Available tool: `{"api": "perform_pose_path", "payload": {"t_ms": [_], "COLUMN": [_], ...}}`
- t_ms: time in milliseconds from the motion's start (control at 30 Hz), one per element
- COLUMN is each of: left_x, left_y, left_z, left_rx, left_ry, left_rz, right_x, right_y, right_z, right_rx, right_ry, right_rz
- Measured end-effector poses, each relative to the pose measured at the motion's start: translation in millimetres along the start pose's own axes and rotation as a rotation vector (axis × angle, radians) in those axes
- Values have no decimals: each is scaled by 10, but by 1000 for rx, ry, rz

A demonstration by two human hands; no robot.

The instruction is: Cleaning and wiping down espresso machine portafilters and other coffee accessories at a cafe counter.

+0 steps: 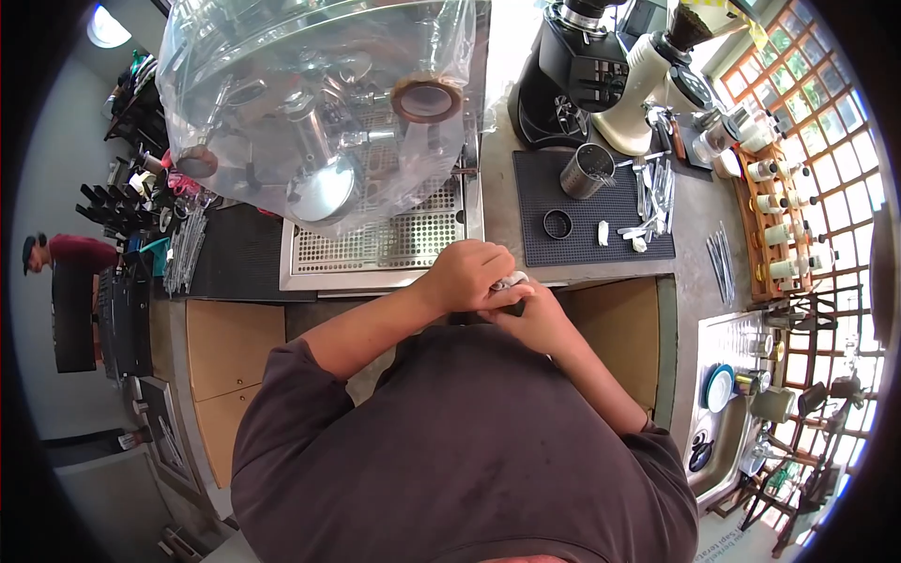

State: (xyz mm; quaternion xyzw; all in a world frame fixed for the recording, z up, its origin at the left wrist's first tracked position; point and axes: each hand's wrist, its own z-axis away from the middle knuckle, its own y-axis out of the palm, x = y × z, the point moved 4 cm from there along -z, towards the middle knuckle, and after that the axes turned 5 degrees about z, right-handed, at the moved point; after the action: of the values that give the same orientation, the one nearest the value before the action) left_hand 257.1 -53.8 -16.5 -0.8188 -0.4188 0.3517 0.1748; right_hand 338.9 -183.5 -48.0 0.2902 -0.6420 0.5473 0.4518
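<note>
My left hand (473, 274) is curled around a crumpled white tissue or cloth (510, 281) in front of my chest. Against it from below, my right hand (533, 320) pinches at the same white bundle. Whether something else sits inside the bundle is hidden by my fingers. Just beyond my hands, a black rubber mat (542, 250) bears a perforated steel utensil holder (588, 171), tipped slightly. A black ring (557, 224), two crumpled white tissue pieces (603, 233) and a pile of metal cutlery (658, 197) also lie on the mat.
An espresso machine (317, 127) under clear plastic stands ahead, above its perforated drip tray (380, 243). Coffee grinders (577, 70) are at the back right. More cutlery lies left (186, 250) and right (721, 264). A sink (725, 429) is right; a person (77, 255) is far left.
</note>
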Motion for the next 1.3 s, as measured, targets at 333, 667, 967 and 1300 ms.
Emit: {"api": "perform_pose_path", "payload": {"t_ms": [333,667,967,1300], "left_x": [117,214,262,252], "left_y": [73,89,205,256], "left_z": [-59,-239,-281,-273], "left_rx": [5,-8,67,114], "left_ry": [-9,42,52,152], "left_rz": [16,53,79,55], "right_x": [85,-11,-11,-65], "right_y": [-79,-229,-271,-220], "right_z": [114,-15,57,66], "right_rx": [34,105,-176,-92], "right_ry": [79,221,117,196], "right_rz": [210,-308,302,-241]}}
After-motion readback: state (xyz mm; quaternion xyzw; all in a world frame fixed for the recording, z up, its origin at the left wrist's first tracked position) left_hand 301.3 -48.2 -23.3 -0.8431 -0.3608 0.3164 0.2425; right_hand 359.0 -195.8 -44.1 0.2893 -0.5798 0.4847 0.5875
